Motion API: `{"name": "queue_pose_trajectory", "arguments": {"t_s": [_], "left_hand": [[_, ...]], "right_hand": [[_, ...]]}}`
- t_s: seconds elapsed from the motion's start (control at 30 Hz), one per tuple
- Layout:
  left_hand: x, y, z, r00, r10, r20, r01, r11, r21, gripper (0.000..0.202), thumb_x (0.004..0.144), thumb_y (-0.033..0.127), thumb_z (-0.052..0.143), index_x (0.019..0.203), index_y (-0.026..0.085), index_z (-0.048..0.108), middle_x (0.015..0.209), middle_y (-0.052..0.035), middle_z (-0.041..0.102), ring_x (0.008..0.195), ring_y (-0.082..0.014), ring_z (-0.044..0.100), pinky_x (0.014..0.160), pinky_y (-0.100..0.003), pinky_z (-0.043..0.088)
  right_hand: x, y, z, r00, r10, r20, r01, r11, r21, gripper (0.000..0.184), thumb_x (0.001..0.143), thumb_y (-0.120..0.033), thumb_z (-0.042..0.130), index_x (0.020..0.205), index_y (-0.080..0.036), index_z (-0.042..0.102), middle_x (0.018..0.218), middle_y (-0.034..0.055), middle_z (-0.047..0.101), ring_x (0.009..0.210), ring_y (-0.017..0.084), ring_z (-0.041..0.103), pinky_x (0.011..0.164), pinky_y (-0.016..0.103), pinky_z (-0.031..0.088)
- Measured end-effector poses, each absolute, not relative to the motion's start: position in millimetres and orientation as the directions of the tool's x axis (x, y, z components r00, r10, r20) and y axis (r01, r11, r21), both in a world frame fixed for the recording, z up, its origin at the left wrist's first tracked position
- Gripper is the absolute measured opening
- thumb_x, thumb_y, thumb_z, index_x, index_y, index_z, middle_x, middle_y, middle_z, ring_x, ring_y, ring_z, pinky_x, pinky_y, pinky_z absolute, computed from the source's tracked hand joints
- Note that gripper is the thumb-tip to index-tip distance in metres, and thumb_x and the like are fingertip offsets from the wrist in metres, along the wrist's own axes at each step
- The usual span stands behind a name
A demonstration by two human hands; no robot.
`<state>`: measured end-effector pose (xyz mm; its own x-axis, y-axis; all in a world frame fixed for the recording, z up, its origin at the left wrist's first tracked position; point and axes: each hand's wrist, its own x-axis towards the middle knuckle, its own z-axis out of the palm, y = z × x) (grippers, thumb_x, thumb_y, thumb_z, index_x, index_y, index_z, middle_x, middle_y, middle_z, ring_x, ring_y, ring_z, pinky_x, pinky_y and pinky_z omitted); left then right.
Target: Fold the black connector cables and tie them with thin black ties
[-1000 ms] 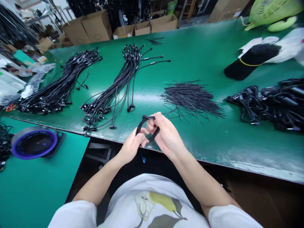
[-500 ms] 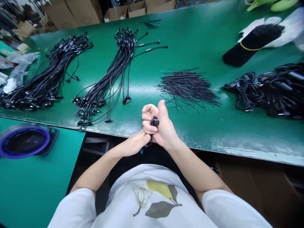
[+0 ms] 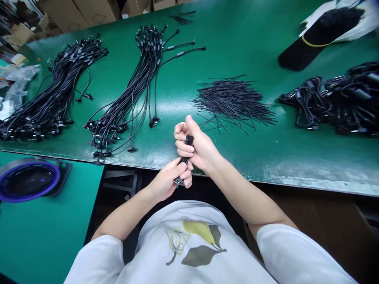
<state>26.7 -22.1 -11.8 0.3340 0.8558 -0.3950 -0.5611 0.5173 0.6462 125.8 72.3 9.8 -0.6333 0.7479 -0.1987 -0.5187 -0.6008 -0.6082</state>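
Mid-frame: your L hand (image 3: 166,179) pinches blk cable (image 3: 184,160), metal-tip plug (image 3: 178,181) below — R hand (image 3: 197,144) curled round top end, hands pressed together.

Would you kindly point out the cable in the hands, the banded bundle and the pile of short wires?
Cable (image 3: 185,160): head view, on the stretch between the hands.
Banded bundle (image 3: 296,55): head view, on its lower end.
Short wires (image 3: 233,103): head view, on the pile's middle.

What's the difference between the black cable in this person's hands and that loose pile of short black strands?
The black cable is one piece held between the left hand and right hand, while the short strands lie many together on the green bench. The cable shows chunky plug ends; the strands show none. Both are thin and black.
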Motion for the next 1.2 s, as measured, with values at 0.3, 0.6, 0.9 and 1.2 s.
{"name": "queue_pose_trajectory", "arguments": {"t_s": [0.3,0.6,0.9,1.2], "left_hand": [[17.7,-28.3,-6.4,0.524,0.751,-0.401,-0.648,0.657,0.385,0.028,0.083,0.036,0.069,0.086,0.009,0.065,0.062,0.0033,0.039,0.059,-0.0094,0.047,0.06,-0.024,0.043],[22.2,-7.2,-16.5,-0.028,0.942,-0.336,-0.688,0.226,0.689,0.023,0.085,0.034,0.068,0.079,0.013,0.058,0.06,0.0054,0.042,0.055,-0.0077,0.048,0.061,-0.023,0.045],[13.1,8.7,-12.1,-0.289,0.939,-0.189,-0.693,-0.069,0.717,0.02,0.097,0.029,0.048,0.082,0.018,0.055,0.081,-0.0017,0.058,0.123,-0.0221,0.056,0.1,-0.034,0.043],[27.2,5.5,-12.7,-0.473,0.874,-0.111,-0.544,-0.19,0.818,0.023,0.096,0.035,0.05,0.084,0.018,0.059,0.07,0.0019,0.052,0.087,-0.0132,0.062,0.091,-0.029,0.047]], "right_hand": [[133.2,72.7,16.1,-0.791,0.588,-0.172,-0.398,-0.707,-0.585,0.048,0.086,-0.059,0.056,0.066,-0.016,0.045,0.056,-0.0106,0.026,0.037,-0.001,0.006,0.031,0.013,0.007],[138.8,62.7,-8.4,-0.329,0.923,0.2,-0.062,0.19,-0.98,0.045,0.092,-0.06,0.044,0.11,-0.02,0.054,0.103,0.0055,0.054,0.077,0.012,0.06,0.067,0.027,0.053],[120.3,25.5,-39.2,-0.45,0.812,0.373,0.503,0.575,-0.645,0.044,0.094,-0.047,0.05,0.121,-0.012,0.053,0.098,0.0134,0.065,0.087,0.025,0.067,0.071,0.035,0.054],[111.9,30.2,-48.0,-0.447,0.824,0.349,0.444,0.543,-0.713,0.017,0.095,-0.027,0.049,0.102,-0.015,0.059,0.098,0.0107,0.071,0.087,0.022,0.069,0.073,0.031,0.053]]}}
